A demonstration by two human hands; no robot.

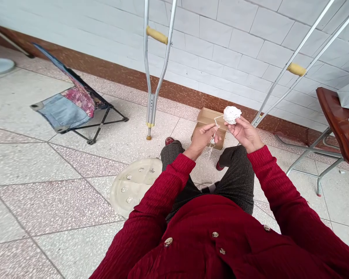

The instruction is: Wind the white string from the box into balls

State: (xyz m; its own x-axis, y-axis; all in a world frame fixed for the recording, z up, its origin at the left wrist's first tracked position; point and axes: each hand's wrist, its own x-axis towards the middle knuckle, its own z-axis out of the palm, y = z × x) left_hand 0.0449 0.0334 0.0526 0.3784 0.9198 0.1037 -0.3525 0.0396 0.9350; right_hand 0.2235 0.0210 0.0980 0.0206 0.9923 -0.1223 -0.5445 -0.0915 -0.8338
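Observation:
In my right hand (244,134) is a round ball of white yarn (232,115), held up by the fingertips. A strand runs from the ball across to my left hand (205,136), whose fingers are pinched on it. Below the left hand more loose white strands hang down in a small tangle. Behind and beneath both hands an open cardboard box (211,115) sits on the floor near the wall; my hands hide part of its inside.
Two metal crutches with yellow grips, a left one (151,104) and a right one (279,87), lean on the tiled wall. A folding chair (65,112) stands left. A round pale lid-like disc (119,190) lies by my leg. A brown wooden table (334,120) is at right.

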